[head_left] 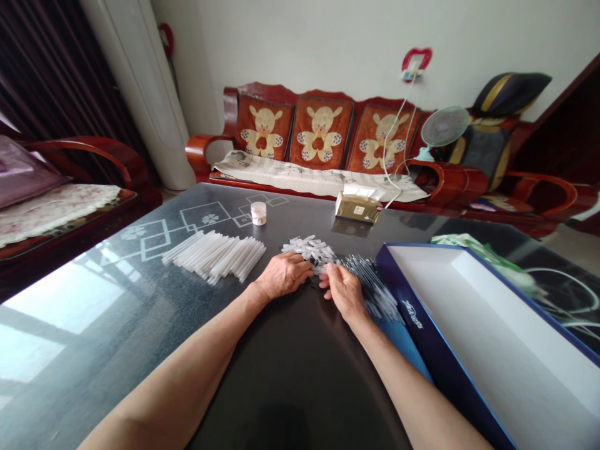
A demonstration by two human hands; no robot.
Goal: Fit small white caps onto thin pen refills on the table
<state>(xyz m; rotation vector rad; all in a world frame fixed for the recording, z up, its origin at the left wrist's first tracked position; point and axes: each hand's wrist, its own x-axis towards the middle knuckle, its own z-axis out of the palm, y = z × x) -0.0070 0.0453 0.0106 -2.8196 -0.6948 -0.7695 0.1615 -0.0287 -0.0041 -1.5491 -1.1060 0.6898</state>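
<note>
My left hand (285,275) is closed, its fingers curled together at the front edge of a heap of short white pieces (310,248). Facing it, my right hand (344,290) pinches with thumb and fingers. Something thin and pale shows between the two hands, too small to name. Long white tubes (215,255) lie side by side in a flat pile left of my left hand. Beside my right hand is a bundle of thin, clear-looking sticks with dark ends (370,281), partly hidden behind that hand.
A large blue box with a white inside (487,312) stands on the right of the dark table (281,362). Farther back are a small white cup (258,213) and a tissue box (357,207). A green-and-white bag (487,259) lies behind the blue box.
</note>
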